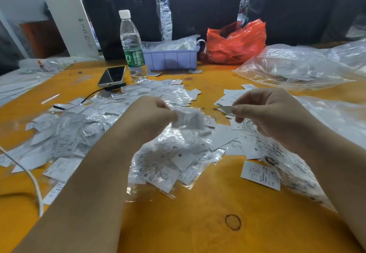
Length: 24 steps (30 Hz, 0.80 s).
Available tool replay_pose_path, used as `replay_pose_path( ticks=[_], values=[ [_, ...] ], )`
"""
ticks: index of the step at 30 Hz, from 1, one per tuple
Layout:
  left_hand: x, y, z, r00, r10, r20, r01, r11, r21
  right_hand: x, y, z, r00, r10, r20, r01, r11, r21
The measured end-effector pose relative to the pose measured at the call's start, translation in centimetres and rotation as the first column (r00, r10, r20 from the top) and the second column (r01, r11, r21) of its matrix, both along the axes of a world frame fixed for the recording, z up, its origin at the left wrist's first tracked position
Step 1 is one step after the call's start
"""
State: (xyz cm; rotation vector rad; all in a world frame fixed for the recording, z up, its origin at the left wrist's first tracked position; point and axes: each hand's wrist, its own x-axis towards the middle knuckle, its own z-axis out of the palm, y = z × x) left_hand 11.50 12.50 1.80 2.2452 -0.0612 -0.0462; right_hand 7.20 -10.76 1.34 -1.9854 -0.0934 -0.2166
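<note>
Left hand (pixel 150 114): fingers curled, pinching the left end of a small bag (pixel 190 119).
Right hand (pixel 273 114): thumb and forefinger closed on a label (pixel 225 109).
Small bag, place: in the air, nearer the person than the water bottle (pixel 131 46) and to its right.
Small bag, axis: blurred; the long axis appears to run left to right, with the free end toward the right hand.
Label, axis: seen almost edge-on, with the long axis left to right and the free end pointing at the small bag.
Gap: the small bag and the label are near each other; contact cannot be told.
Surface: orange table (pixel 178 223), with a heap (pixel 89 126) of bagged labels in front of the water bottle.
Beside the water bottle: phone (pixel 112 75) to its left, purple tray (pixel 172 57) just to its right, red bag (pixel 235 42) further right, clear bag (pixel 297 64) far right.
Room: dark panels (pixel 198 5) behind the water bottle; white board (pixel 65 15) with handwriting to its left.
</note>
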Motion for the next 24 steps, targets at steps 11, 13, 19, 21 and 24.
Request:
replay_pose_path(
  ticks=[11,13,19,21,24],
  values=[
    [-2.3,-2.7,-1.2,0.927,-0.096,0.362,0.003,0.968,0.249,0.3,0.1,-1.1,0.995,-0.083,0.05,0.097,0.901,-0.424],
    [-3.2,-4.3,-1.8,0.899,-0.314,0.304,0.219,0.926,0.307,0.2,0.3,-1.2,0.997,-0.065,0.039,0.075,0.894,-0.442],
    [-3.9,-6.8,-3.4,0.744,-0.643,0.183,0.476,0.702,0.53,-1.3,0.2,0.5,0.939,-0.169,0.301,0.326,0.723,-0.61],
    [-3.9,-6.9,-3.5,0.733,-0.66,0.165,0.479,0.673,0.564,-2.1,-0.3,0.9,0.934,-0.27,0.234,0.349,0.549,-0.76],
    [-3.9,-6.8,-3.6,0.739,-0.654,0.159,0.474,0.673,0.567,-2.8,-0.5,0.9,0.928,-0.373,-0.028,0.156,0.452,-0.878]
  ],
)
